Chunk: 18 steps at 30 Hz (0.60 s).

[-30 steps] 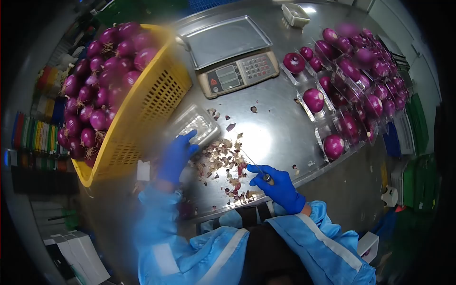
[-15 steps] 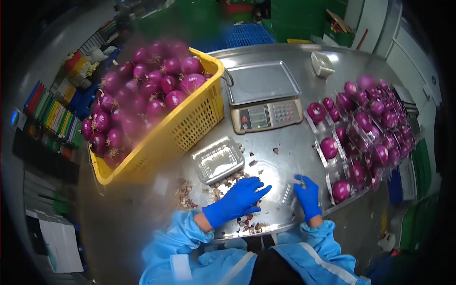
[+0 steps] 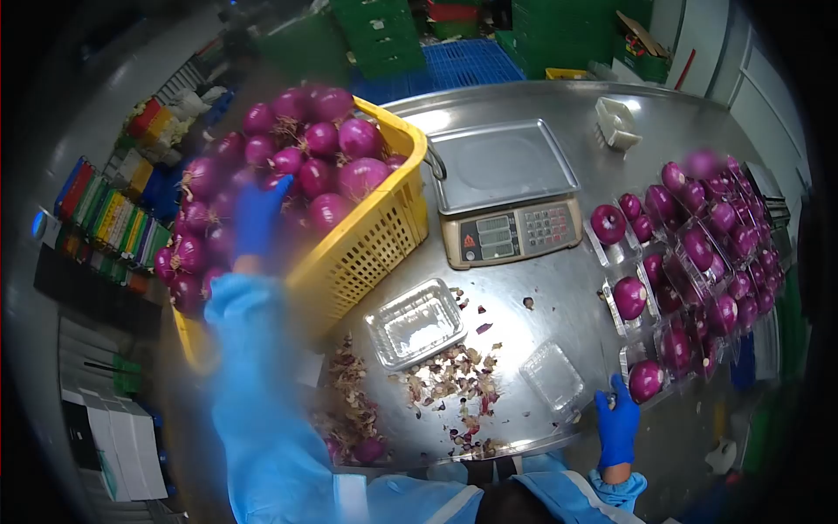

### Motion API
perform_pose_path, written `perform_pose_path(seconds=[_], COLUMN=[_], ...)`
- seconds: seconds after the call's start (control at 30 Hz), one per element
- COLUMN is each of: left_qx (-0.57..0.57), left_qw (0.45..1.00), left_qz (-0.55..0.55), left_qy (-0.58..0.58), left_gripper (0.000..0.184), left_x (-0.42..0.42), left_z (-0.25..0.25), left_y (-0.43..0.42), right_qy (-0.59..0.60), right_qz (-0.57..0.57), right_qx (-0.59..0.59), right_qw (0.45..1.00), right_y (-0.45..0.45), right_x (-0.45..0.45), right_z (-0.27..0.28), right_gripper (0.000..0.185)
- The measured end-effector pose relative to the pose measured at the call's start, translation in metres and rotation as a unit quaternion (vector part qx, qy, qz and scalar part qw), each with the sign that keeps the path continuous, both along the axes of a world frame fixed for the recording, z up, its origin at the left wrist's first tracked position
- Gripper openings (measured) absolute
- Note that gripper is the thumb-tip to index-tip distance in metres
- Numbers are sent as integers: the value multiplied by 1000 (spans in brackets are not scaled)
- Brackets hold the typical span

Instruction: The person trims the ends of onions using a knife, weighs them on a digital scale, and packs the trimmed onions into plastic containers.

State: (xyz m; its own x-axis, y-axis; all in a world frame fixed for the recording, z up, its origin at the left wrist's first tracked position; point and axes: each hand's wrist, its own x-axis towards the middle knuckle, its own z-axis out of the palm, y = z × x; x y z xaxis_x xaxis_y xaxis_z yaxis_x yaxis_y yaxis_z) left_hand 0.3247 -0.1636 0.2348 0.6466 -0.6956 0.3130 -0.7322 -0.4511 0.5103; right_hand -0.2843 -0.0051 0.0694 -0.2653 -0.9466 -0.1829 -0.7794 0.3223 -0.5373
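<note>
My left hand (image 3: 257, 218), in a blue glove, reaches over the heap of red onions (image 3: 336, 179) in the yellow crate (image 3: 371, 249). Blur hides how its fingers sit. My right hand (image 3: 618, 428), also gloved in blue, is near the table's front edge, beside a red onion (image 3: 646, 381) in a clear tray. Its thumb and forefinger are bent around a small pale spot that I cannot make out. Between the hands lie a clear plastic tray (image 3: 553, 375) and a silvery-looking clear tray (image 3: 417, 323).
A weighing scale (image 3: 511, 231) stands at mid-table. Dry onion skins (image 3: 454, 380) litter the front of the metal table (image 3: 497, 306). Clear trays of red onions (image 3: 698, 249) crowd the right side. A small pale tray (image 3: 617, 124) sits at the back. Green crates (image 3: 375, 35) stand beyond.
My left hand has moved from the table up and left to the onions in the crate. My right hand has shifted right and down. The view has turned slightly left.
</note>
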Motion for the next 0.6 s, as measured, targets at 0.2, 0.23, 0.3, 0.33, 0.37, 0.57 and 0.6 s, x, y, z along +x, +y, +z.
perform_pose_path(seconds=[0.2, 0.23, 0.3, 0.33, 0.37, 0.57, 0.6], left_qx=[-41, -109, -216, -204, -191, 14, 40], left_qw=[972, 974, 964, 960, 950, 758, 722], left_qz=[-164, -170, -125, -186, -248, -366, -344], left_qy=[-164, -99, 97, 55, 13, 540, 599], left_gripper=[34, 39, 52, 55, 59, 90, 92], left_x=[1, -12, -58, -77, -94, -207, -220], left_z=[-13, -7, 12, 11, 6, -52, -56], left_y=[5, 10, 29, 48, 71, 188, 199], right_qy=[-183, -220, -276, -294, -313, -268, -262], right_qz=[66, 85, 142, 178, 213, 473, 500], right_qx=[-12, -26, -20, 1, 23, -78, -92], right_qw=[981, 971, 950, 939, 925, 836, 820], right_y=[1, 1, -6, -10, -14, -28, -26], right_x=[48, 58, 74, 78, 83, 123, 129], right_z=[8, 12, 25, 37, 46, 79, 79], right_gripper=[41, 37, 32, 29, 27, 25, 27])
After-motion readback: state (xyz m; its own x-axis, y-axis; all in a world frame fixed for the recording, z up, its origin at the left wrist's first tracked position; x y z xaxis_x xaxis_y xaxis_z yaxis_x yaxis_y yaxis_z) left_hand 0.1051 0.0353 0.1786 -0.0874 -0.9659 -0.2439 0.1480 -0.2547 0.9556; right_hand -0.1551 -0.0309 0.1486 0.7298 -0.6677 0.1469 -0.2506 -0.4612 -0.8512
